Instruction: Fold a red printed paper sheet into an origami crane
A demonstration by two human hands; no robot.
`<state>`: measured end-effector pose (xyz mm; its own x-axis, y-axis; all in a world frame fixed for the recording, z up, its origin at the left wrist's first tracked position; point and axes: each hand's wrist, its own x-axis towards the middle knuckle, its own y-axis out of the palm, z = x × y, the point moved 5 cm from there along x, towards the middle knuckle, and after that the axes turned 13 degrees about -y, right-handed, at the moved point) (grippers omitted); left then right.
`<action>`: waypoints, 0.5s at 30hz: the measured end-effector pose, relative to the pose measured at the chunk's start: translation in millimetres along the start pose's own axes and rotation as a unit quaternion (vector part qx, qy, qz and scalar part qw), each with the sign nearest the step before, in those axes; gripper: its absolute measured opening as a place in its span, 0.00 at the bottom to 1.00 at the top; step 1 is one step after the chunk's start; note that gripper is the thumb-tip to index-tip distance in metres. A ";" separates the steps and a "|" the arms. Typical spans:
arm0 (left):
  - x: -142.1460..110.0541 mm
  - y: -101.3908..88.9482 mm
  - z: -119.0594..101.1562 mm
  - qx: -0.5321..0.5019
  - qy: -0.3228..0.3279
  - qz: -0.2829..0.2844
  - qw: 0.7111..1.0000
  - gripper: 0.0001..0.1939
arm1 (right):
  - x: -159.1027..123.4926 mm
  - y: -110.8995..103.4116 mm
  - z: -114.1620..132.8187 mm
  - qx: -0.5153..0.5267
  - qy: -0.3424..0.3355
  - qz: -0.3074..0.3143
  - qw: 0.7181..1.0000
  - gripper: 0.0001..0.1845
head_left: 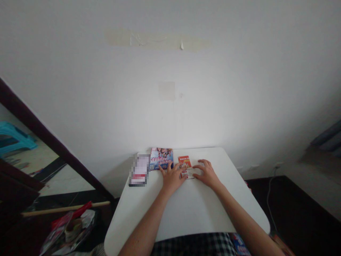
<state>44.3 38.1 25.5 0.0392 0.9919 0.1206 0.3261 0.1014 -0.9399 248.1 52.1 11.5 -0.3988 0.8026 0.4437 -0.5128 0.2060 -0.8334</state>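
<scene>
"While the left hand (172, 180) is resting with fingers spread, what is it touching?"

"Thumb and forefinger are lying at the leaflet's (183, 159) left side, other fingertips over the booklet's (161, 156) lower edge."

"And the right hand (209, 175)?"

"Its loosely curved thumb and forefinger are standing apart at the leaflet's right edge; I can't tell whether they're touching it."

"So the leaflet is lying between both?"

"Yes, on the table (197, 213), with a pixelated object (140, 170) lying left of the booklet."
</scene>
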 end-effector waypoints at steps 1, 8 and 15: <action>-0.1 -0.3 -0.2 0.001 0.000 0.001 1.000 0.22 | -0.9 0.0 -0.5 -0.001 0.001 -0.002 1.000 0.18; -0.1 -0.7 0.3 0.007 -0.005 0.003 1.000 0.21 | -8.2 0.6 -2.6 0.028 0.007 -0.003 1.000 0.22; -0.2 1.0 0.9 -0.004 0.004 -0.003 1.000 0.21 | -13.0 1.2 -1.3 0.035 0.013 -0.014 0.999 0.21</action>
<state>43.7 38.0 24.2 0.0459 0.9906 0.1286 0.3346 0.1060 -0.9364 253.7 42.6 4.3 -0.3634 0.8118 0.4570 -0.5763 0.1896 -0.7949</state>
